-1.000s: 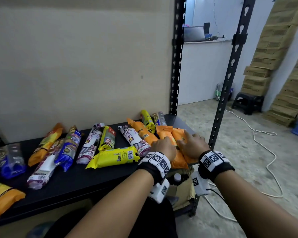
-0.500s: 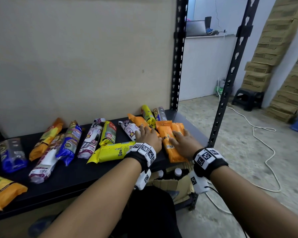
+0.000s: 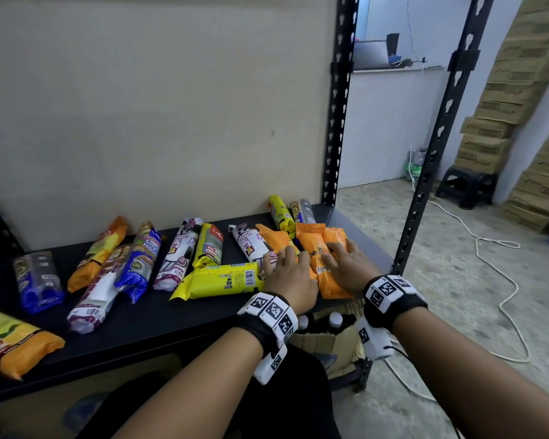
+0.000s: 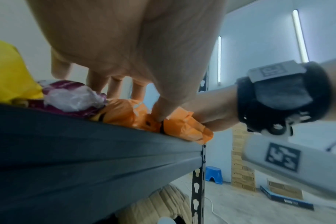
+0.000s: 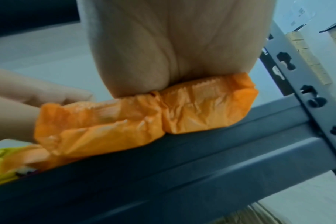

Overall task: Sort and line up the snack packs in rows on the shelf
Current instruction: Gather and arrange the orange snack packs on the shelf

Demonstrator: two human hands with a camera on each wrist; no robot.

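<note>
Three orange snack packs (image 3: 314,245) lie side by side at the right end of the black shelf (image 3: 171,324), their near ends at its front edge. My left hand (image 3: 290,270) lies flat on the leftmost one, fingers spread, touching the end of a white-and-purple pack (image 3: 251,245). In the left wrist view its thumb presses an orange pack (image 4: 184,128). My right hand (image 3: 346,264) rests flat on the two right packs; in the right wrist view its palm sits on the orange packs (image 5: 201,106). Neither hand grips anything.
A yellow pack (image 3: 216,280) lies crosswise left of my hands. Several mixed packs spread leftward to an orange-yellow bag (image 3: 16,346) at the front left. Black rack posts (image 3: 431,153) stand to the right. Cardboard boxes (image 3: 501,90), a stool (image 3: 466,188) and a white cable (image 3: 488,258) are beyond.
Both hands have slid a little toward the back of the shelf along the orange packs. The left hand's fingers have gone from curled to spread flat.
</note>
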